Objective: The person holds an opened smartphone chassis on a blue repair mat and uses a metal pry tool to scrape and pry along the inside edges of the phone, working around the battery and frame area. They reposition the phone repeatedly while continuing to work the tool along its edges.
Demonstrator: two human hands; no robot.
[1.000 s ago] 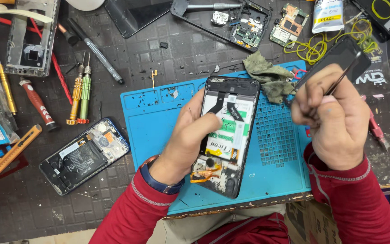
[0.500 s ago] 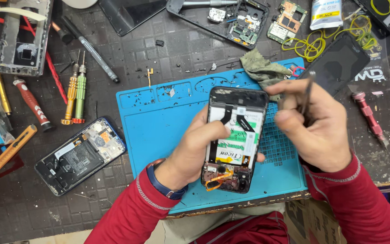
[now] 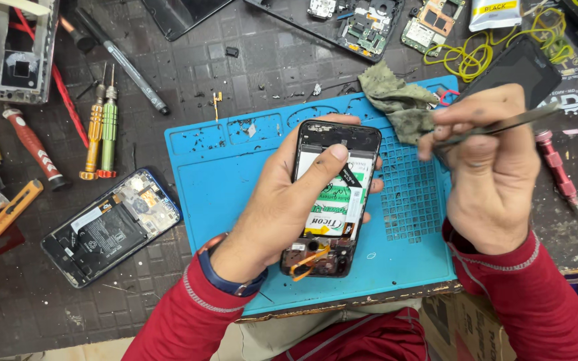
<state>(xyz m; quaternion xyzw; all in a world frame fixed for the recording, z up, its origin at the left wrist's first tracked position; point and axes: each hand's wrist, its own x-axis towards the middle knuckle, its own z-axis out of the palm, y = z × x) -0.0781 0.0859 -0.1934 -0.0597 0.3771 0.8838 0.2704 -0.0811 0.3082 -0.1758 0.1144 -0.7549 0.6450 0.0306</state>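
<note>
My left hand (image 3: pixel 282 207) grips an opened black phone (image 3: pixel 332 200) with its back off, thumb pressed on the white and green battery, over the blue work mat (image 3: pixel 235 174). Orange flex cable shows at the phone's lower end. My right hand (image 3: pixel 490 174) pinches metal tweezers (image 3: pixel 503 127) held level to the right of the phone, tips pointing left toward its upper edge, apart from it. Both sleeves are red.
A second opened phone (image 3: pixel 112 227) lies left of the mat. Orange and green screwdrivers (image 3: pixel 102 130), a red-handled tool (image 3: pixel 31 147) and a dark pen-like tool (image 3: pixel 122 60) lie at left. A grey-green cloth (image 3: pixel 396 100), circuit boards (image 3: pixel 369 23), yellow wire (image 3: pixel 483 50) and a red tool (image 3: pixel 556 167) lie behind and right.
The phone has stayed in my left hand, with the thumb now on the battery. My right hand turned the tweezers from upright to level and moved slightly away from the phone.
</note>
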